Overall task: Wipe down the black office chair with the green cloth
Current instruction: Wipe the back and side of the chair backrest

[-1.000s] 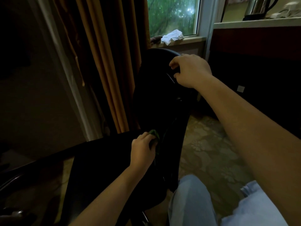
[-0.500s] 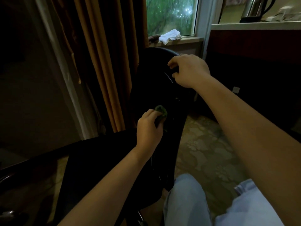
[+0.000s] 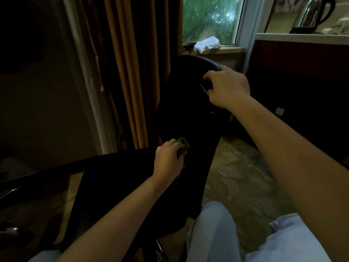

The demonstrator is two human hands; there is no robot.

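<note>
The black office chair point(image 3: 181, 103) fills the middle of the view, its backrest rising toward the window and its seat spreading left and down. My left hand point(image 3: 168, 159) holds the bunched green cloth point(image 3: 183, 143) against the lower part of the backrest, where it meets the seat; only a small green edge of the cloth shows past my fingers. My right hand point(image 3: 226, 86) grips the top right edge of the backrest, fingers curled over the rim.
Orange curtains point(image 3: 132, 63) hang just left of the backrest. A white cloth point(image 3: 207, 44) lies on the windowsill behind. A dark cabinet with a metal kettle point(image 3: 311, 14) stands at right. Patterned floor point(image 3: 238, 176) shows at right; my jeans-clad legs point(image 3: 213, 233) are at the bottom.
My left hand rose up the backrest with the cloth, then came back down to the base of the backrest. My right hand kept its grip on the top edge.
</note>
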